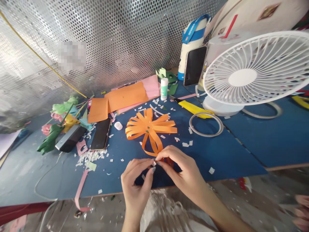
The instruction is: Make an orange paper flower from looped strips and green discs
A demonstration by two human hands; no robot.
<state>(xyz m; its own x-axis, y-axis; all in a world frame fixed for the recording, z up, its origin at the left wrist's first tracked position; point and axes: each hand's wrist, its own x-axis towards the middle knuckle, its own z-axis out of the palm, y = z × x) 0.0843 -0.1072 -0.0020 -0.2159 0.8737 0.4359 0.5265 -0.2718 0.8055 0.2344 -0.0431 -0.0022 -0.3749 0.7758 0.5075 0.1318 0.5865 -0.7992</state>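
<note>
My left hand and my right hand meet fingertip to fingertip near the front edge of the table. Both pinch a small white piece, which looks like a bit of tape or paper. Just beyond the fingers lies a flower shape of looped orange paper strips, with a green speck at its middle. Its nearest loop reaches to my right fingertips; whether they touch it I cannot tell. A bit of orange-red shows under my right hand, mostly hidden.
Around the flower are a glue stick, its white cap, a yellow cutter, a tape roll, a phone and orange sheets. White scraps litter the blue table. A white fan stands right, paper flowers left.
</note>
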